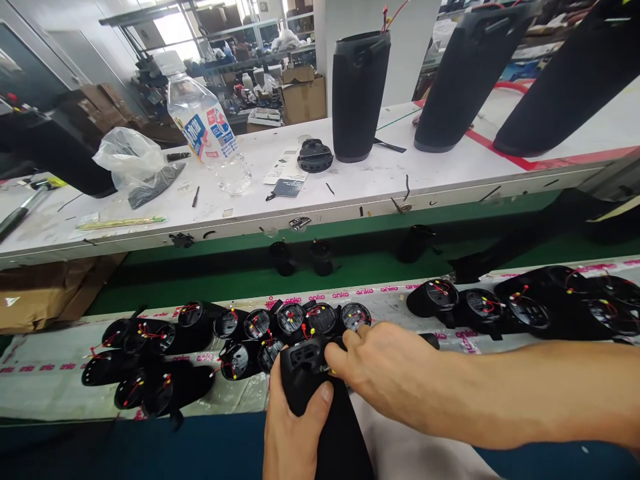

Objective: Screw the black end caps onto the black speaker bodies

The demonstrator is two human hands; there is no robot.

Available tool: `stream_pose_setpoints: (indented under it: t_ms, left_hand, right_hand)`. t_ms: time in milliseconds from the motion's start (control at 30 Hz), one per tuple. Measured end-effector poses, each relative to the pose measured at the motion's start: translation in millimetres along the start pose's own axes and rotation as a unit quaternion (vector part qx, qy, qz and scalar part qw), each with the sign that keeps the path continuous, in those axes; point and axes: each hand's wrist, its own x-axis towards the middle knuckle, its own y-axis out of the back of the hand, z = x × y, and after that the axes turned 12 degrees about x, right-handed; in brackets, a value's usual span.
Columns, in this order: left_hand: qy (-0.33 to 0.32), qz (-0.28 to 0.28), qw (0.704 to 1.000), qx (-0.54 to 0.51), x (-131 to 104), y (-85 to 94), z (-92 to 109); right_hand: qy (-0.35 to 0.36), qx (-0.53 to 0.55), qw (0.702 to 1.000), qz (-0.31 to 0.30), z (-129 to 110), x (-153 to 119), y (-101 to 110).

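Observation:
My left hand point(297, 427) is wrapped around a black fabric-covered cylindrical speaker point(345, 433), thumb lying across its side near the top. The speaker is tilted, its upper end pointing away from me and showing a panel with small port openings. Closed at that upper end is my right hand point(367, 360), its fingers pinched close to the speaker's rim. A small dark part shows at these fingers, but most of what they grip is hidden. Just beyond, several open speaker bodies point(291, 320) with red wires and bare ends lie in rows.
A white bench point(280, 207) crosses ahead, bearing a clear plastic bottle point(210, 133), a plastic bag point(130, 157), a round black cap point(315, 157) and upright speakers point(361, 100). More wired speakers point(480, 307) lie at right on the lower surface. Cardboard point(50, 290) sits at left.

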Motion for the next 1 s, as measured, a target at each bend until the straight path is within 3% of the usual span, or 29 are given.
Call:
stream_pose_setpoints:
  t_ms: [167,367,567,767,1000]
  left_hand:
    - [0.009,0.007,1.000,0.014,-0.2,-1.1,0.8]
    - [0.026,0.010,0.999,0.036,-2.1,-0.4,7.4]
    - [0.031,0.023,0.998,0.055,-7.6,-1.7,17.2]
    - [0.032,0.047,0.996,0.069,-7.7,-3.8,13.7]
    - [0.030,0.039,0.995,0.082,-7.4,-4.0,18.2]
  right_hand:
    - [0.013,0.011,1.000,0.015,7.7,-1.2,-0.6]
    - [0.052,0.019,0.998,-0.011,7.8,1.5,10.3]
    - [0.028,0.016,0.999,0.013,3.0,4.7,6.6]
    - [0.033,0.029,0.999,-0.006,6.4,9.5,5.4]
    - [0.035,0.068,0.994,-0.077,11.0,14.6,22.3]
